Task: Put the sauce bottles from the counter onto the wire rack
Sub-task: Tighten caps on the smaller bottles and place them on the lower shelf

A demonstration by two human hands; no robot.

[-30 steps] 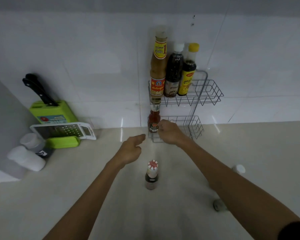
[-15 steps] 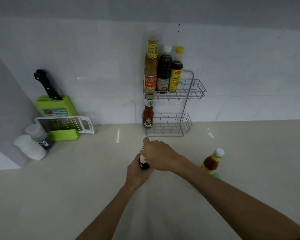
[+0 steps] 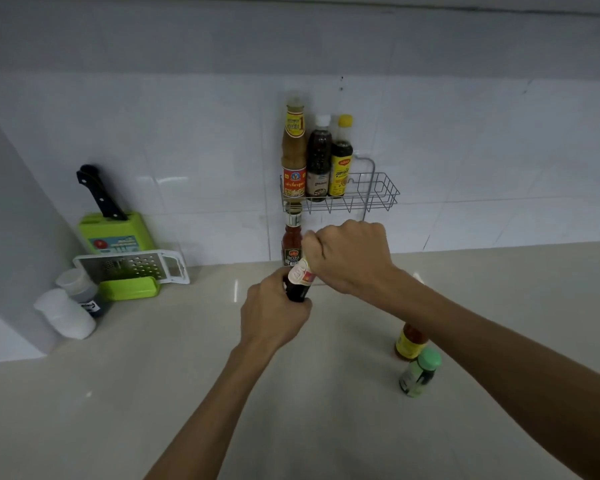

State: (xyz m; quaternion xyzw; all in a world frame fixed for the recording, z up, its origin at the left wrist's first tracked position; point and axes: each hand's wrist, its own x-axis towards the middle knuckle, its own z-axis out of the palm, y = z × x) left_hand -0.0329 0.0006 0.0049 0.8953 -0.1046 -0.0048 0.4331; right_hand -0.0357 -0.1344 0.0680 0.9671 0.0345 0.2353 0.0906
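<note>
While the wire rack [image 3: 378, 194] hangs on the tiled wall, its top basket carries three upright bottles packed at the left end: a tall bottle [image 3: 293, 150] with amber sauce, a dark bottle [image 3: 318, 161] with a white cap, and a yellow-capped bottle [image 3: 341, 157]. The right half of that basket shows only bare wire. Below the rack's top basket, a red bottle [image 3: 292, 242] stands at the left of the lower tier.

In front of the rack, both hands are on one small dark bottle [image 3: 300, 282], held tilted above the counter [image 3: 153, 375]. The left hand [image 3: 274, 313] wraps its body from below, fingers curled tight. The right hand [image 3: 352, 258] is clenched over its top end, knuckles up, forearm running in from the lower right.

Right of the rack and nearer the camera, an orange bottle [image 3: 409, 342] and a green-capped bottle [image 3: 420, 372] stand on the counter, just beside each other.

The right hand and wrist block most of the rack's lower tier. The held bottle's cap is buried in that fist, and its label is too blurred to read. The orange bottle's top sits behind the right forearm.
</note>
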